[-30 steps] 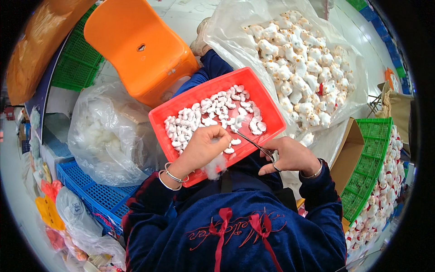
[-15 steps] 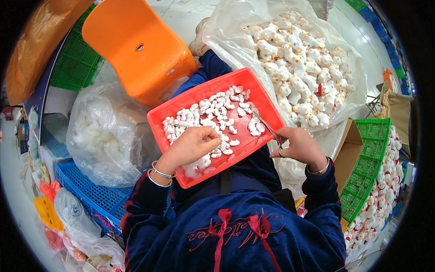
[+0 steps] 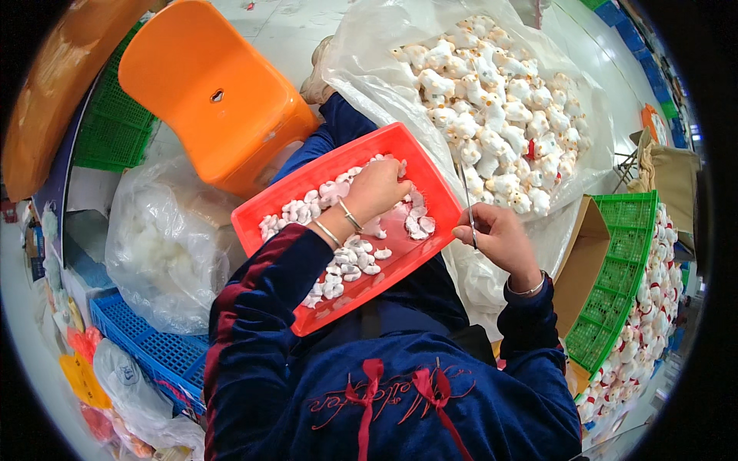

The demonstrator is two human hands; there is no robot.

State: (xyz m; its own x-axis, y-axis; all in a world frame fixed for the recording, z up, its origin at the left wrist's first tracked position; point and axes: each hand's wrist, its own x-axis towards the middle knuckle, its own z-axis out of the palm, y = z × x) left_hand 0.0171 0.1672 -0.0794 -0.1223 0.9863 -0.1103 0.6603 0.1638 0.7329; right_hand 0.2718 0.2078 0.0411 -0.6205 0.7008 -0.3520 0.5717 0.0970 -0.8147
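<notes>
A red plastic tray (image 3: 332, 309) rests tilted across my lap. Many small, puffy white fabric pieces (image 3: 355, 257) lie in it, some with dark edges. My left hand (image 3: 378, 188) is over the tray's far part, its fingers curled down among the pieces; what they pinch, if anything, is hidden. My right hand (image 3: 496, 237) is just beyond the tray's right edge. In it is a slim metal scissor-handled tool (image 3: 466, 188), its long tip pointing away from me; whether it is scissors or forceps I cannot tell.
Beyond the tray, a large clear bag (image 3: 361, 61) holds many white stuffed toys (image 3: 492, 115). An orange chair (image 3: 207, 92) stands far left, above a bag of white stuffing (image 3: 165, 238) and a blue crate (image 3: 146, 338). At right are a cardboard box (image 3: 584, 269) and green crate (image 3: 615, 284).
My left hand has gone from the tray's near part to its far part, down among the pieces. My right hand has turned the metal tool more upright and off the tray.
</notes>
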